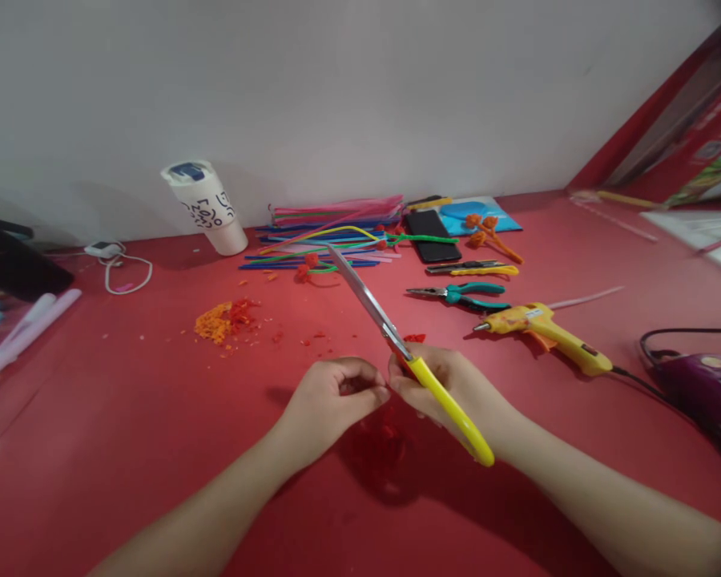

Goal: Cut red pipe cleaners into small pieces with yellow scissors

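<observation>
Holding long metal scissors with a yellow handle [390, 332] in the nearer right hand [472, 389], slanted away leftward. Just left of the scissors, curling the left hand [324, 405], thumb near finger; hard to tell if holding anything.

White tumbler [210, 215], dark markings: stood left of the black phone [436, 251]. Blue packet [502, 215]: lay right of the phone. Yellow utility knife [481, 270], teal-handled pliers [454, 295]: lay in front of the phone.
</observation>
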`<state>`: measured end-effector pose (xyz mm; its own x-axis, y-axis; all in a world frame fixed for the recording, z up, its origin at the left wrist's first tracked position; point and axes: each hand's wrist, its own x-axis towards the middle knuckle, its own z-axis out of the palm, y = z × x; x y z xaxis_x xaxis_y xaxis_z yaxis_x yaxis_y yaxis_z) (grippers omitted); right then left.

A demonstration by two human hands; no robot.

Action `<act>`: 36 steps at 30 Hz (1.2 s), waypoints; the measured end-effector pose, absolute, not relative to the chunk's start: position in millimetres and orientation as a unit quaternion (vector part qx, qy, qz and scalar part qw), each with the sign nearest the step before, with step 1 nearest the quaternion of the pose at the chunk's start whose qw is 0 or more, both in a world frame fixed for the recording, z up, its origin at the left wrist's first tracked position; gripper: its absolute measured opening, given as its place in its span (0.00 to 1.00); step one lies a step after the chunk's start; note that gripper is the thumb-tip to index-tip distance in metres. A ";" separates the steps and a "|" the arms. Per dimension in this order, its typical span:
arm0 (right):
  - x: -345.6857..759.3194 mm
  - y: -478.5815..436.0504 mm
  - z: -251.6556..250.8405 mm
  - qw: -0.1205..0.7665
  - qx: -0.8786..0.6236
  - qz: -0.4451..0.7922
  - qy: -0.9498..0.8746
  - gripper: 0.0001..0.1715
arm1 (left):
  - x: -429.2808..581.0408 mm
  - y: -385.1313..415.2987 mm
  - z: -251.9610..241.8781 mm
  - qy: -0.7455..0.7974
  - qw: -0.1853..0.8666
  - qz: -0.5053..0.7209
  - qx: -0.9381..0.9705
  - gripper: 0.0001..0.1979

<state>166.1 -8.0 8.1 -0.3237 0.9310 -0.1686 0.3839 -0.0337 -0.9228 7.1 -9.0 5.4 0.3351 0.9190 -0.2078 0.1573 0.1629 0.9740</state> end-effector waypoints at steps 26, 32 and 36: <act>176.9 -7.6 -4.4 0.061 -0.523 0.032 -0.850 0.23 | -8.3 4.1 8.2 0.410 0.574 0.637 0.310 0.01; 177.4 -8.8 -7.3 0.050 -0.512 0.008 -0.857 0.19 | -10.3 3.8 7.7 0.405 0.583 0.637 0.300 0.01; 178.0 -8.9 -8.6 0.058 -0.510 -0.003 -0.858 0.19 | -10.7 3.3 8.0 0.407 0.584 0.635 0.300 0.01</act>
<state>178.0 -8.9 -8.6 -0.4721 0.8756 0.1024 0.8763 0.4788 -0.0534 -10.7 3.3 8.0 -0.1378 0.9861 -0.0930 -0.4973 0.0123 0.8675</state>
